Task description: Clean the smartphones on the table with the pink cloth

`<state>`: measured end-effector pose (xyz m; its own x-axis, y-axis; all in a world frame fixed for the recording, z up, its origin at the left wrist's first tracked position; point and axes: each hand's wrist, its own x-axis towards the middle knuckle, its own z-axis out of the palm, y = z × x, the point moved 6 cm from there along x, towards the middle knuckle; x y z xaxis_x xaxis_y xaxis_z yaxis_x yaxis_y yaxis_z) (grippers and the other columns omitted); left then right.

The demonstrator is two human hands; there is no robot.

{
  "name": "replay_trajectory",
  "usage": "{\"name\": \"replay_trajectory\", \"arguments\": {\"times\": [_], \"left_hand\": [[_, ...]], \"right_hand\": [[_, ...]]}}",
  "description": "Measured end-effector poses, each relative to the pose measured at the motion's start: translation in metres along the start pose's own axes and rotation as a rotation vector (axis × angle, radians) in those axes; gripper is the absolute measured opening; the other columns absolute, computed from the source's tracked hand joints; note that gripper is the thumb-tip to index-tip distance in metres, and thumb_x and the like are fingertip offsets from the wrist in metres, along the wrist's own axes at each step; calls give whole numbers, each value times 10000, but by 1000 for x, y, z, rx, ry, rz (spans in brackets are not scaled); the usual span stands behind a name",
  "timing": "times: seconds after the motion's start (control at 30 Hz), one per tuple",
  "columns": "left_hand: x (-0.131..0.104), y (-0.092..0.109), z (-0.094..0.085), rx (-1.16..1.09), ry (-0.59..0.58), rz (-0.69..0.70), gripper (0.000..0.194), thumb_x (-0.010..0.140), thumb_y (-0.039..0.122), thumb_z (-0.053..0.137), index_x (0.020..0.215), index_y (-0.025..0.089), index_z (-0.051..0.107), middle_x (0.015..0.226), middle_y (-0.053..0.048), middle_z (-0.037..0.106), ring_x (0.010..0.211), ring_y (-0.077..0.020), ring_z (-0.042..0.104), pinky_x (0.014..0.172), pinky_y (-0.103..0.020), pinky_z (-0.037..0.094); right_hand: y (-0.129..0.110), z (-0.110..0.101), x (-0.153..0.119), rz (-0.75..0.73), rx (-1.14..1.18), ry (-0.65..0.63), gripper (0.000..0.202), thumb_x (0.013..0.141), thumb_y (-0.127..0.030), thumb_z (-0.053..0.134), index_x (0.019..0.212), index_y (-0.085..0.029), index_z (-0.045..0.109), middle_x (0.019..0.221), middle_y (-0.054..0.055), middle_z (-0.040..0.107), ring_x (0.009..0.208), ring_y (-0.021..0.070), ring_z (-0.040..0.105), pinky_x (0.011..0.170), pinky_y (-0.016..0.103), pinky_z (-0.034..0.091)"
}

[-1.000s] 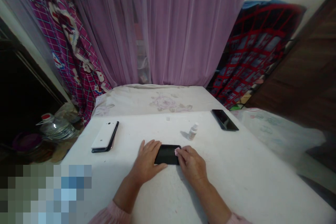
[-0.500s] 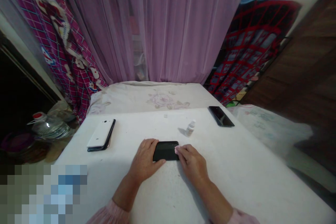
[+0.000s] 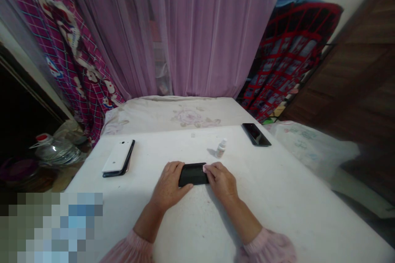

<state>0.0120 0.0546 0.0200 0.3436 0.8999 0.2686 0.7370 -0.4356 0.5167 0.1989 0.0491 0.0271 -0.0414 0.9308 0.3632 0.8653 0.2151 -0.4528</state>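
Observation:
A black phone (image 3: pixel 192 174) lies lengthwise on the white tablecloth in front of me. Around its left end is my left hand (image 3: pixel 168 183), fingers along the far edge and thumb at the near edge. My right hand (image 3: pixel 222 180) is closed in a pinch on a small pale pink piece of cloth (image 3: pixel 205 168), pressed to the phone's upper right part. That hand covers the phone's right end. Just beyond it stands a small white bottle (image 3: pixel 221 148) with a label too blurred to read.
A white phone (image 3: pixel 119 157) lies stacked on darker ones at the left. Near the right table edge is another black phone (image 3: pixel 256 134). A tiny pale square (image 3: pixel 193 134) sits further back. Purple curtains (image 3: pixel 200 37) hang behind the table; a water jug (image 3: pixel 57 150) stands at left.
My right hand has slid the pink cloth slightly up and left over the phone. The left hand keeps its grip. The whole view has shifted a little.

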Motion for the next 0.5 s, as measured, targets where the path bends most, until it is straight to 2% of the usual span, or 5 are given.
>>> {"name": "replay_trajectory", "arguments": {"times": [0.13, 0.2, 0.43, 0.5], "left_hand": [[0, 1, 0, 9, 3, -14, 553, 760, 359, 684, 1249, 197, 484, 1228, -110, 536, 1185, -300, 471, 1038, -490, 391], [1, 1, 0, 7, -1, -17, 544, 761, 347, 680, 1247, 196, 487, 1218, -109, 539, 1174, -298, 478, 1028, -487, 398], [1, 2, -1, 11, 15, 0, 520, 776, 355, 663, 1240, 208, 483, 1202, -99, 543, 1139, -291, 500, 1012, -493, 407], [0, 1, 0, 18, 18, -5, 526, 771, 355, 667, 1240, 205, 481, 1203, -99, 544, 1146, -294, 495, 1015, -495, 405]], "right_hand": [[0, -8, -25, -29, 64, -17, 312, 950, -300, 434, 961, -257, 743, 866, 28, 681, 753, 138, 630, 655, 222, 455], [1, -9, -27, -30, 62, -23, 308, 950, -296, 437, 955, -259, 743, 869, 26, 680, 751, 135, 629, 657, 220, 453], [0, 8, 19, 8, -39, -9, 238, 909, -237, 510, 902, -261, 746, 873, 13, 668, 788, 146, 617, 671, 229, 436], [-1, 11, 25, 11, -46, 2, 239, 910, -234, 510, 901, -261, 747, 875, 12, 666, 788, 144, 615, 667, 229, 435]]}}
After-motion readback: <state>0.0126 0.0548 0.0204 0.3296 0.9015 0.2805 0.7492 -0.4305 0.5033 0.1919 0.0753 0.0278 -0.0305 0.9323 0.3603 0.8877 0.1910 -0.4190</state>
